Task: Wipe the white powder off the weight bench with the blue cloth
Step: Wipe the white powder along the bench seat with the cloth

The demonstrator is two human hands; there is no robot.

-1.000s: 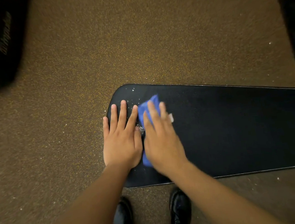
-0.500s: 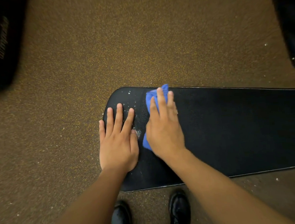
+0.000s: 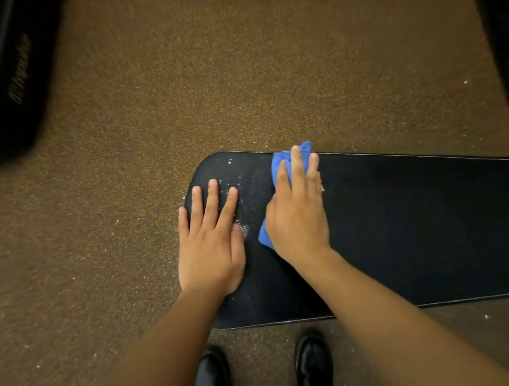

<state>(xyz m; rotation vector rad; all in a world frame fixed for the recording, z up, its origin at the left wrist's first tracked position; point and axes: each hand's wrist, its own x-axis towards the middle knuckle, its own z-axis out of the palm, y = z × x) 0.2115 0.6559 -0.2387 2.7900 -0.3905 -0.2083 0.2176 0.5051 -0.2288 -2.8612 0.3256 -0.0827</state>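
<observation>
A black padded weight bench [image 3: 420, 233] runs from the middle of the view to the right edge. My right hand [image 3: 298, 213] presses a crumpled blue cloth [image 3: 278, 166] flat on the bench, with the cloth's tip at the far edge and a corner showing below my palm. My left hand [image 3: 211, 242] lies flat with fingers spread on the bench's rounded left end. White powder [image 3: 244, 229] sits in a small patch between my hands, and specks dot the pad near my left fingertips.
Brown speckled floor [image 3: 237, 86] surrounds the bench, with white crumbs scattered on it. A dark padded piece of equipment [image 3: 0, 79] stands at the far left and another dark object [image 3: 507, 32] at the far right. My black shoes [image 3: 313, 369] stand below the bench's near edge.
My right hand has slid the blue cloth away from me, from mid-pad to the far edge. A gap has appeared between my hands. The left hand stays flat.
</observation>
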